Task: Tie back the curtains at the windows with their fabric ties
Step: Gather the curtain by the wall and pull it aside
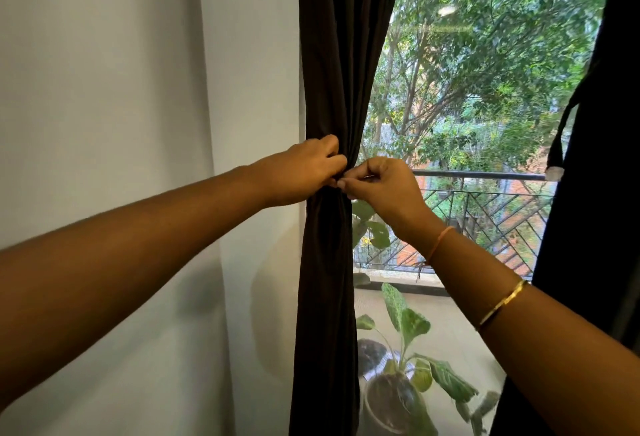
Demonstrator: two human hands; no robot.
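At the window: both hands on the gathered curtain

Left curtain (343,55), dark brown, hangs full height just beside the white wall (138,89) and is pinched into a narrow waist about halfway down. Left hand (304,169) comes in from the wall side of that curtain, fingers curled tight onto the waist. Right hand (381,183) comes in from the glass side, thumb and forefinger pinched together on dark cloth at the same spot. The two hands' fingertips touch. Cannot tell whether the pinched cloth is a tie or a curtain fold, dark on dark and covered by fingers.

Right wrist carries an orange thread band (438,243); a gold bangle (502,304) sits further up the forearm.

Well apart from the left curtain, across the glass, a second dark curtain (595,228) hangs loose. Its fabric tie (557,148) dangles down its inner edge, with a white patch at the free end.

Beyond the glass, to the left curtain's right: a dark balcony railing (485,175) with trees behind. Just beside the curtain's lower half stands a potted plant (401,331) with big green leaves.
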